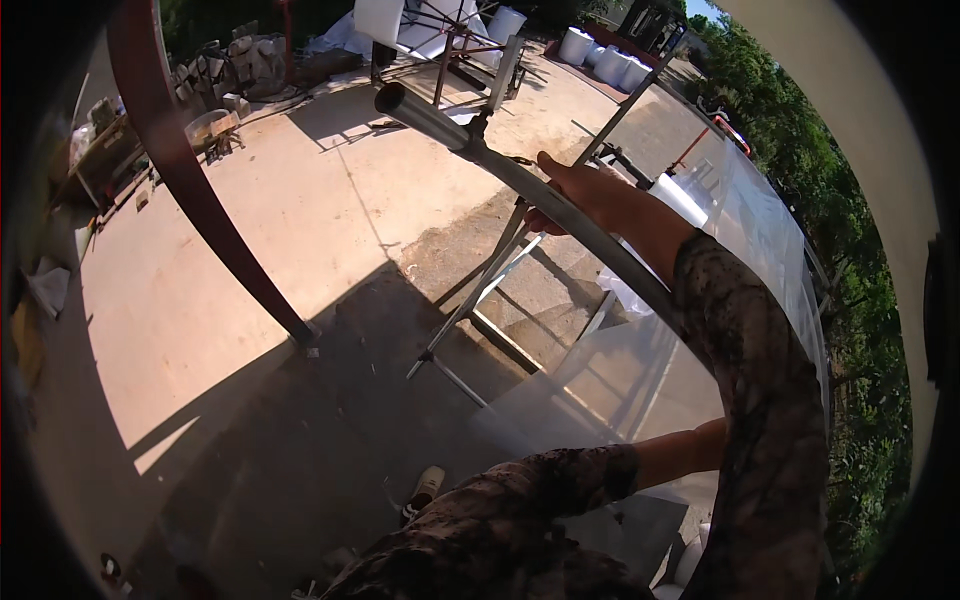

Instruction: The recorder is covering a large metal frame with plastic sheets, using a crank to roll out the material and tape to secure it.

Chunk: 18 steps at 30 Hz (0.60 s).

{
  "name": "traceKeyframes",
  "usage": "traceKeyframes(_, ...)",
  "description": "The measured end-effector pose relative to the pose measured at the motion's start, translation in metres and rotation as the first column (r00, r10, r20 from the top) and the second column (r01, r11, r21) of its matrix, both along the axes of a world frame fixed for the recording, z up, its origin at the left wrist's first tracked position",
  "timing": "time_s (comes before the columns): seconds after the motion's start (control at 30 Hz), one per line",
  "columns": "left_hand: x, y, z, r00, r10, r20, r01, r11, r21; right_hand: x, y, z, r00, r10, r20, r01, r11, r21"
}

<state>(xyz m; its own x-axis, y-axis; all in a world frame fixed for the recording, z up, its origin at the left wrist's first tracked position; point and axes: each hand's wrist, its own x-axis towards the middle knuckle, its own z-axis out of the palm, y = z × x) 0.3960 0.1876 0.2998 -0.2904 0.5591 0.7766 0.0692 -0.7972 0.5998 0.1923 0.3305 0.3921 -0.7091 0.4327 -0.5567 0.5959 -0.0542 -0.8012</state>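
Observation:
A long grey metal pipe (560, 205) runs slantwise from the upper middle toward my right sleeve, its open end to the far left. My right hand (580, 195) closes round it from the far side, the thumb above and the fingers underneath. A clamp-like fitting (476, 135) sits on the pipe farther along, at an upright. My left forearm (680, 452) reaches to the right and passes behind my right sleeve, which hides the left hand. Clear plastic sheeting (640, 375) spreads below and beyond my arms.
A thin metal frame (480, 320) stands under the pipe. On the left rises a dark red post (200, 185). White rolls (610, 62) and a stack of rubble (235, 68) lie at the back. Green trees (790, 130) line the right side.

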Motion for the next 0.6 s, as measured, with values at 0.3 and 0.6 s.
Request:
traceKeyframes(0.3, 0.040, -0.051, -0.053, 0.995, -0.052, -0.082, 0.043, 0.994, -0.103, -0.026, -0.048, -0.056, 0.860, -0.510, -0.030, 0.400, 0.709, -0.581)
traceKeyframes(0.6, 0.072, -0.025, -0.031, 0.439, 0.346, -0.829, -0.115, 0.937, 0.330, 0.106, -0.059, 0.029, 0.649, -0.559, -0.516, 0.460, 0.829, -0.319)
